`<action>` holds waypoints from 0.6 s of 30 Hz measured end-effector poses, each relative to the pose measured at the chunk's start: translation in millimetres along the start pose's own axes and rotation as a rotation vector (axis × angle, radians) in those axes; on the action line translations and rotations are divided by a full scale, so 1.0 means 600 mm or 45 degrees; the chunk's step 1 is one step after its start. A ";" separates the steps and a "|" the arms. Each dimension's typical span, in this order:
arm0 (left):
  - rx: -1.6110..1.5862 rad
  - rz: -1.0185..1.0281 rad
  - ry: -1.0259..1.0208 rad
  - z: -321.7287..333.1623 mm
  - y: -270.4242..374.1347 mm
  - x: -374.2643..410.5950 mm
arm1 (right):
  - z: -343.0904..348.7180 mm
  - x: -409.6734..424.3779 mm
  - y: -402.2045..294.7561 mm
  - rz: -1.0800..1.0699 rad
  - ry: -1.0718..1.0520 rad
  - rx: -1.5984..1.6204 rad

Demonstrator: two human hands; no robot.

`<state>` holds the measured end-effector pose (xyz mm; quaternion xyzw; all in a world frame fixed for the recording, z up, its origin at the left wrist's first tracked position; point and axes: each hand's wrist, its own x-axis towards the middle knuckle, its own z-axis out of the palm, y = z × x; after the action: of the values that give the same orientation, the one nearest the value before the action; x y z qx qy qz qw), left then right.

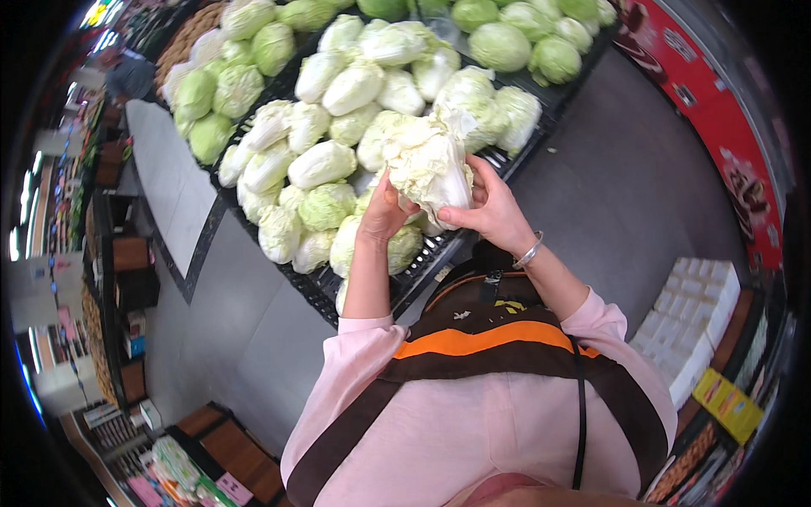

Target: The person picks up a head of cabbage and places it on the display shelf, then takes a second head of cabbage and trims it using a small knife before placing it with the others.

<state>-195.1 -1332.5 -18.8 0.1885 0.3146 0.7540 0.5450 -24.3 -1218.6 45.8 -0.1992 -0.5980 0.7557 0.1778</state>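
Observation:
A pale napa cabbage (426,163) with ruffled yellowish leaves is held up between both hands, over the near edge of a black produce crate. My left hand (385,212) supports it from the left side, the fingers partly hidden behind the leaves. On the right, my right hand (491,201) grips its white base, thumb across the front. Many more napa cabbages (322,163) lie heaped in the black plastic crate (418,269) beneath and beyond my hands.
Round green cabbages (500,47) fill a crate at the far right, and more green cabbages (209,136) lie at the left. A stack of white boxes (687,317) stands to the right. Grey floor (608,165) borders the display. A person (127,76) is at the upper left.

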 end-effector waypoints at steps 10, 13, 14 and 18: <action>0.786 -0.290 0.396 0.173 -0.054 0.028 | -0.122 -0.055 0.015 0.212 0.196 0.010; 0.880 -0.405 0.421 0.207 -0.083 0.049 | -0.169 -0.074 0.004 0.329 0.084 0.247; 0.892 -0.453 0.413 0.218 -0.093 0.061 | -0.187 -0.081 0.000 0.376 0.048 0.327; 0.922 -0.593 0.318 0.286 -0.178 0.118 | -0.309 -0.118 -0.008 0.515 -0.024 0.541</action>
<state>-36.1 -1197.3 29.5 0.1989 0.6557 0.4693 0.5569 131.7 -1099.1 18.5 -0.2655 -0.3760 0.8860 0.0557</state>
